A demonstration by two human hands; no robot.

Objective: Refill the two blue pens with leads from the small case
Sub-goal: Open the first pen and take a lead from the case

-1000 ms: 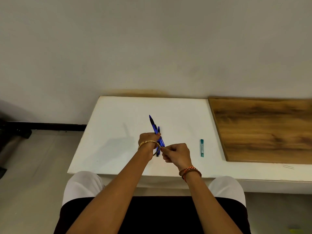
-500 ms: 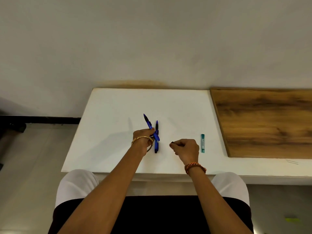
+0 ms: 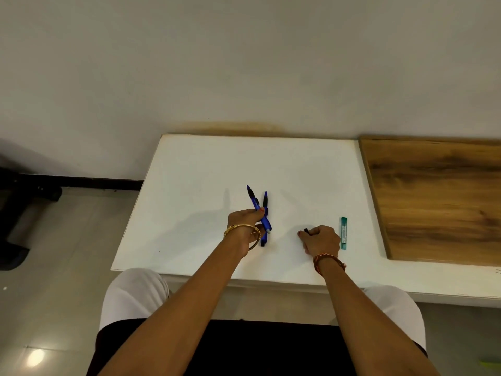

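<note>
Two blue pens sit at the middle of the white table. My left hand grips one blue pen, tip pointing away to the upper left, its rear end open toward me. The second blue pen lies on the table right beside it, partly behind the first. My right hand rests on the table to the right and pinches a small black pen cap between thumb and fingers. The small teal lead case lies flat just right of that hand.
A wooden board covers the table's right part, close to the lead case. A pale wall rises behind the table. Tiled floor and a dark object are to the left. My lap is under the near table edge.
My right hand pulled a small black cap off the rear of the held pen and moved it right, down onto the table near the lead case. The left hand kept its pen.
</note>
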